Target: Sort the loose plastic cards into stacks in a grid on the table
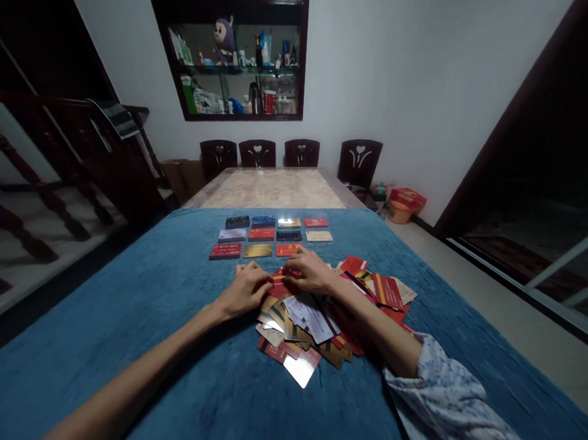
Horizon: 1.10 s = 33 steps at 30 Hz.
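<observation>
A red card [279,285] lies between my two hands at the near side of the card rows. My left hand [248,290] is closed, its thumb and fingertips pinching the card's left edge. Curled over the card's right side is my right hand [309,273], whose fingertips are partly hidden. Beneath and to the right of my hands spreads a loose pile of cards [312,319] in white, gold and red. More red cards [386,291] lie beyond my right forearm. Small stacks of cards stand in rows ahead, among them a gold stack [258,251] and a blue stack [263,221].
A blue cloth [167,345] covers the near part of the table, and the bare marbled top [276,187] shows beyond. Several dark chairs [360,159] stand around the far end. A wooden railing [38,164] is at left, and a shelf niche [228,66] is in the wall.
</observation>
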{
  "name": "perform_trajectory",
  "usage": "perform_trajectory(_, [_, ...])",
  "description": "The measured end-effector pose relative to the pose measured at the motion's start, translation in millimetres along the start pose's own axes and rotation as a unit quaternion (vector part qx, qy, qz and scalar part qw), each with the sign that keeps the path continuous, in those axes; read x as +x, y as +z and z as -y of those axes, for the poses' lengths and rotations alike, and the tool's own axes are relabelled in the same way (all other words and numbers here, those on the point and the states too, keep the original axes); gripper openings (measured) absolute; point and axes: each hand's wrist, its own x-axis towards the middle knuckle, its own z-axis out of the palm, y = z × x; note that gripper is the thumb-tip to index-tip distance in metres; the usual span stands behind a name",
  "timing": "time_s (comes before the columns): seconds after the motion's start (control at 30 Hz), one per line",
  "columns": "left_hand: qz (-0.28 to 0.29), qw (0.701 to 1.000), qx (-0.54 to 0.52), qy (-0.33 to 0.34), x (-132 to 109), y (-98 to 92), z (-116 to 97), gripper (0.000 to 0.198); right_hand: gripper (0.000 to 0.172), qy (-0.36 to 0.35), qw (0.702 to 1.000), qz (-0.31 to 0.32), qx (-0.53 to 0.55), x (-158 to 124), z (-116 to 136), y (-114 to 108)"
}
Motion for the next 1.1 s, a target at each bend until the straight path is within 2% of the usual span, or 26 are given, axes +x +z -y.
perform_trajectory(0.13, [0.004,1.0,-0.006,-0.014,-11.4,-2.6,-11.6,0.026,0.014,-0.026,1.0,0.001,0.014,-1.4,10.9,-0.3])
perform_trajectory(0.27, [0.022,0.999,-0.017,-0.024,-16.9,-5.0,-21.0,0.024,0.021,-0.051,0.998,0.006,0.036,-1.2,19.2,0.7])
perform_trajectory(0.57, [0.018,0.995,-0.048,-0.084,-17.1,-0.3,-20.1,0.02,0.012,-0.052,0.998,0.011,0.046,-0.6,26.2,9.4])
perform_trajectory(0.73, [-0.068,0.984,-0.104,-0.13,-13.0,0.8,-1.0,0.022,0.009,-0.032,0.997,0.015,0.063,-0.3,29.0,8.4])
perform_trajectory(0.9, [-0.143,0.954,-0.187,-0.187,-8.9,-3.1,24.6,0.026,0.014,-0.033,0.996,0.016,0.082,0.3,33.2,9.1])
perform_trajectory(1.0, [-0.198,0.937,-0.211,-0.197,-7.6,-5.1,30.7,0.026,0.018,-0.031,0.995,0.014,0.092,1.1,34.8,13.0])
perform_trajectory(1.1, [-0.225,0.93,-0.218,-0.193,-7.1,-6.7,30.8,0.027,0.023,-0.001,0.993,0.009,0.118,1.8,35.3,16.9])
